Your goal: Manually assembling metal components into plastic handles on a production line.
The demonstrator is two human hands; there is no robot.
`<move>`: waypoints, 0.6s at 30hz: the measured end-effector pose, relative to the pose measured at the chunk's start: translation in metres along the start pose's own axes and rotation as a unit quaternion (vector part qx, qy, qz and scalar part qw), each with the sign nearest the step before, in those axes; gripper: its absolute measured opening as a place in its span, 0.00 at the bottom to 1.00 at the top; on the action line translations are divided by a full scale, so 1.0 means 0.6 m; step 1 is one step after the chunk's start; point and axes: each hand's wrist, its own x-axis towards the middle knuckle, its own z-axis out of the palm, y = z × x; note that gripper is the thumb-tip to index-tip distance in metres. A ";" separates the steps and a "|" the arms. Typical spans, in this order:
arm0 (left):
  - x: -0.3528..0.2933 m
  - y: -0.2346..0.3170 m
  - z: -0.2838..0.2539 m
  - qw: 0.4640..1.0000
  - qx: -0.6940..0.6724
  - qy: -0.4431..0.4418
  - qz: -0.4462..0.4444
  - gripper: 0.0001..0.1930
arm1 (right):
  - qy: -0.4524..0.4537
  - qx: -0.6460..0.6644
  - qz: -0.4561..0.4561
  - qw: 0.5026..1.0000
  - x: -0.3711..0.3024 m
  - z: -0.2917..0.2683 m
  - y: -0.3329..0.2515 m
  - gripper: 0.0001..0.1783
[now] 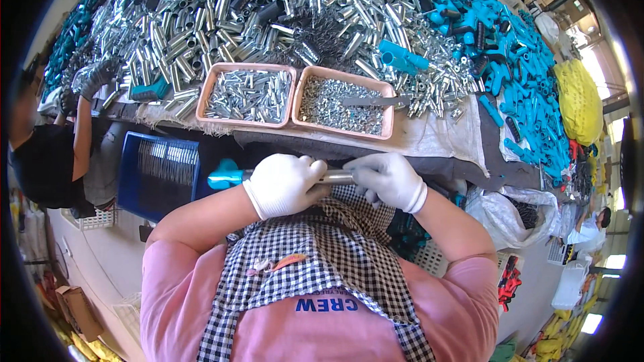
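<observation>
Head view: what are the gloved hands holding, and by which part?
Both hands grip one metal tube with a blue handle end. The left hand wraps its middle beside the blue end; the right hand holds the bare metal end.

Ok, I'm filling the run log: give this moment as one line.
left hand: grips blue-handled tool | right hand: grips metal tube | trays: hold metal parts
</observation>
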 end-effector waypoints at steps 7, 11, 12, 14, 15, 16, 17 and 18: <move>-0.024 -0.020 0.013 0.997 0.074 0.034 0.006 0.21 | 0.138 -0.353 -0.439 0.815 0.013 0.011 0.014 0.41; -0.024 -0.027 0.019 0.999 0.025 0.038 0.015 0.20 | 0.121 -0.311 -0.363 0.870 0.014 0.011 0.044 0.13; -0.024 -0.026 0.019 0.997 0.060 0.034 0.029 0.23 | 0.058 -0.261 -0.255 0.929 0.016 0.004 0.037 0.16; -0.023 -0.022 0.017 0.996 0.067 0.047 0.026 0.20 | -0.037 -0.126 -0.065 0.989 0.025 -0.002 0.041 0.24; -0.023 -0.021 0.016 0.995 0.075 0.061 0.022 0.17 | -0.036 -0.126 -0.064 0.989 0.023 -0.001 0.046 0.24; -0.026 -0.022 0.018 0.995 0.074 0.061 0.022 0.17 | 0.002 -0.216 -0.166 0.962 0.019 0.001 0.049 0.25; -0.030 -0.025 0.019 0.998 0.050 0.048 0.001 0.17 | 0.036 -0.303 -0.266 0.914 0.017 0.003 0.043 0.26; -0.032 -0.027 0.021 0.999 0.026 0.035 -0.020 0.17 | 0.116 -0.357 -0.387 0.843 0.015 0.015 0.027 0.24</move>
